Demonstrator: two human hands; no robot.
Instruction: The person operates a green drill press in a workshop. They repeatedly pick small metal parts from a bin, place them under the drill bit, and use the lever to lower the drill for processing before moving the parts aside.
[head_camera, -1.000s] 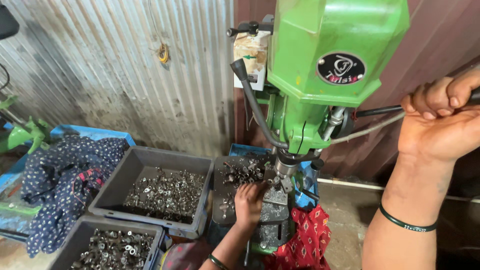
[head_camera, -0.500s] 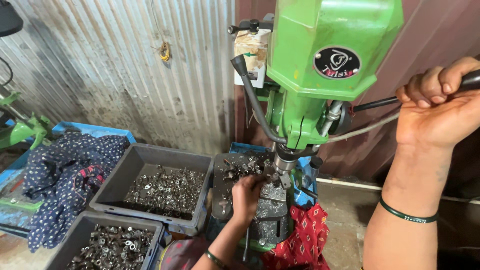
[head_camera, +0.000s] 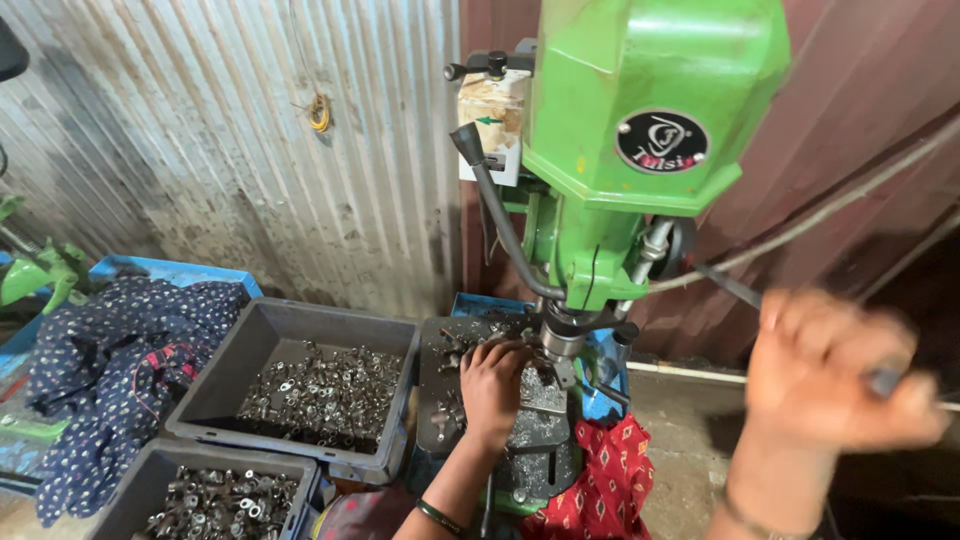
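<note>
The dark metal feed handle (head_camera: 880, 380) of the green drill press (head_camera: 640, 150) is gripped by the blurred right hand (head_camera: 835, 370), while small metal parts under the spindle (head_camera: 560, 345) are covered by the left hand (head_camera: 492, 385), fingers curled, beside a grey plastic bin of metal pieces (head_camera: 300, 385)

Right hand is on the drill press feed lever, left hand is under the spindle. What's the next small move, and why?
Probably keep the left hand steady on the small metal part by the spindle and ease the feed lever on with the right hand. The right hand is motion-blurred on the lever, and the left fingers sit very close to the spindle, so shifting them looks risky.
</note>
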